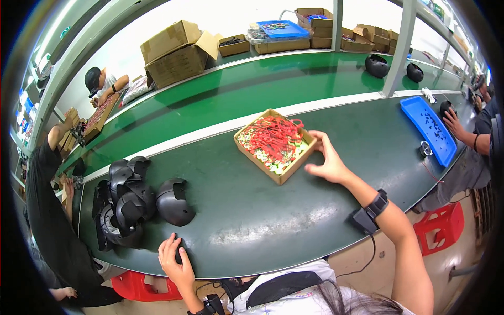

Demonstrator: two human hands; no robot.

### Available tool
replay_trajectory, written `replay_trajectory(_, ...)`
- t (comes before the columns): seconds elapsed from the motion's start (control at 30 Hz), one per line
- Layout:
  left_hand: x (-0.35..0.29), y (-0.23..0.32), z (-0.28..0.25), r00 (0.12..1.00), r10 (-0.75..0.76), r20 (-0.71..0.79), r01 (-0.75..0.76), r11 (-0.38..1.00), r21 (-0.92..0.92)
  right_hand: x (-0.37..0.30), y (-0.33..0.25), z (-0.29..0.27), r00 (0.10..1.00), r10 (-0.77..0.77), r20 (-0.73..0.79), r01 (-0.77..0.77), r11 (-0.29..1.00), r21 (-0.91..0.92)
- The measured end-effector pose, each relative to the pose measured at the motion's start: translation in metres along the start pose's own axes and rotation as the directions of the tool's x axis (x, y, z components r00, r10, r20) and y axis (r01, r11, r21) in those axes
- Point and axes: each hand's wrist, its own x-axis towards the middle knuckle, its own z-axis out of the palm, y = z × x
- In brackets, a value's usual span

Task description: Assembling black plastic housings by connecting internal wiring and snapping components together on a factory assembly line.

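Note:
My right hand [326,160] reaches out and touches the right side of a shallow cardboard box [252,155] filled with red cords and small round tags; fingers are spread against its wall. My left hand [176,262] rests on the near edge of the dark green conveyor belt [252,220], fingers partly curled over a small dark piece. Just beyond it lies a black helmet shell [173,202], and a pile of more black helmet shells [122,202] sits to its left.
A blue tray [428,128] with small parts lies at the right, where another person's hand [452,122] works. Two black helmets [377,65] stand on the green upper shelf. Cardboard boxes [176,52] line the back. People work at left. A red stool [438,226] stands at the right.

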Motion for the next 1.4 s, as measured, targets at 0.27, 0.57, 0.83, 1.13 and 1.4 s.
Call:
replay_trajectory(0.27,0.001,-0.002,-0.002,1.0,-0.008,0.002,0.008,1.0,0.007,-0.011,-0.02,0.032,0.993,0.028,-0.111,-0.057,0.96,-0.276)
replay_trajectory(0.57,0.003,0.001,0.0,1.0,-0.022,0.004,0.022,0.999,0.03,0.028,-0.027,0.048,0.976,0.163,-0.146,-0.213,0.86,-0.463)
replay_trajectory(0.83,0.004,0.005,0.001,0.999,-0.046,-0.005,0.046,0.999,0.03,0.037,-0.034,0.051,0.985,0.167,-0.044,-0.165,0.828,-0.537)
replay_trajectory(1.13,0.002,0.022,0.006,0.998,-0.057,-0.001,0.056,0.991,0.12,0.035,-0.024,0.055,0.994,0.104,-0.014,-0.095,0.836,-0.541)
replay_trajectory(1.4,0.091,0.124,-0.042,0.772,0.507,0.384,-0.141,0.725,-0.674,0.038,-0.021,0.053,0.996,0.054,-0.07,-0.085,0.813,-0.577)
